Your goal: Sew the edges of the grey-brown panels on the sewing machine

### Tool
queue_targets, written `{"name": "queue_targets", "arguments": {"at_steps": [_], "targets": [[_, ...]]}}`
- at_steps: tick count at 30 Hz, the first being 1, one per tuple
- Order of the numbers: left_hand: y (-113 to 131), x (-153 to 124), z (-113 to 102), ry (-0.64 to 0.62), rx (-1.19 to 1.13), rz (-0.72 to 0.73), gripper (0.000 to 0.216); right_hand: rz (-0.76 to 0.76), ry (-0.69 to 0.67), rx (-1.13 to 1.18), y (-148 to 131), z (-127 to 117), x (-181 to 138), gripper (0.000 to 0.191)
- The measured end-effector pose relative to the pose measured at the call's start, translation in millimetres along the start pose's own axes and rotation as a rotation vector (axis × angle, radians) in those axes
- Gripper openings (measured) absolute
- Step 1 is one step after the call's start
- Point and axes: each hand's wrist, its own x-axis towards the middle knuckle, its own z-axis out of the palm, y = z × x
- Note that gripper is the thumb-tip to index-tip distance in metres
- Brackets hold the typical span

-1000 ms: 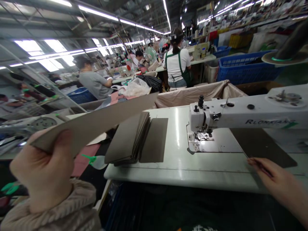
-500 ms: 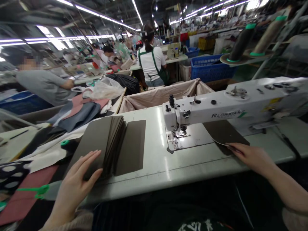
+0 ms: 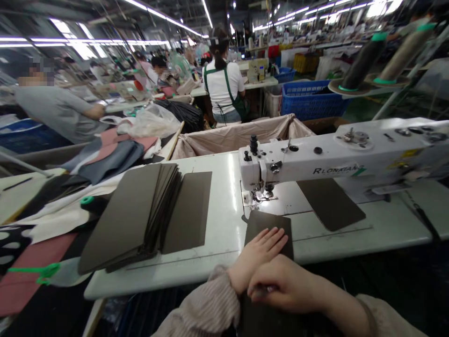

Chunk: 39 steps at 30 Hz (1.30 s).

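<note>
A dark brown-grey panel [image 3: 268,220] lies at the table's front edge, below the sewing machine's needle area [image 3: 261,194], and hangs toward my lap. My left hand [image 3: 263,252] rests flat on it with the fingers stretched out. Just in front, my right hand [image 3: 277,285] is curled closed over the panel's lower part; something small and dark with a shiny spot shows in its fingers, too little to name. Another dark panel [image 3: 331,203] lies under the machine arm on the right. Left of the needle stands a fanned stack of such panels [image 3: 122,210], beside a single flat panel [image 3: 189,210].
The white sewing machine [image 3: 301,159] spans the right side, with thread cones [image 3: 365,61] behind it. A cloth-lined bin [image 3: 231,140] borders the table's far edge. Fabric scraps [image 3: 119,159] and a thread cone [image 3: 94,204] lie left. Other people sit working beyond.
My left hand has moved from the stack to a panel before the needle. My right hand has let go of the right panel, now lying flat, and come to the middle.
</note>
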Motion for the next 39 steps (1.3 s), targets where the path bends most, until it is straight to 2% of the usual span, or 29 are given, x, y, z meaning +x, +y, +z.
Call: {"name": "queue_targets", "arguments": {"at_steps": [2,4,8,12,15,19,39], "targets": [[0,-20,4,0.031,0.037,-0.084,0.058,0.071,0.173,-0.071,24,-15,7,0.026],[-3,-40,-2,0.065,0.08,-0.198,0.054,0.169,0.278,-0.255,50,-31,16,0.034],[-19,-58,-23,0.086,0.176,-0.349,0.052,0.291,0.279,-0.625,91,-48,33,0.046],[-41,-42,-37,0.099,0.21,-0.375,0.053,0.341,0.305,-0.801,110,-46,31,0.052],[-54,-26,-41,0.111,0.204,-0.373,0.058,0.326,0.345,-0.844,114,-42,25,0.051],[-59,-15,-43,0.116,0.19,-0.359,0.057,0.334,0.331,-0.897,113,-40,25,0.055],[-62,-15,-48,0.115,0.123,-0.354,0.059,0.288,0.298,-0.944,116,-40,26,0.059]]}}
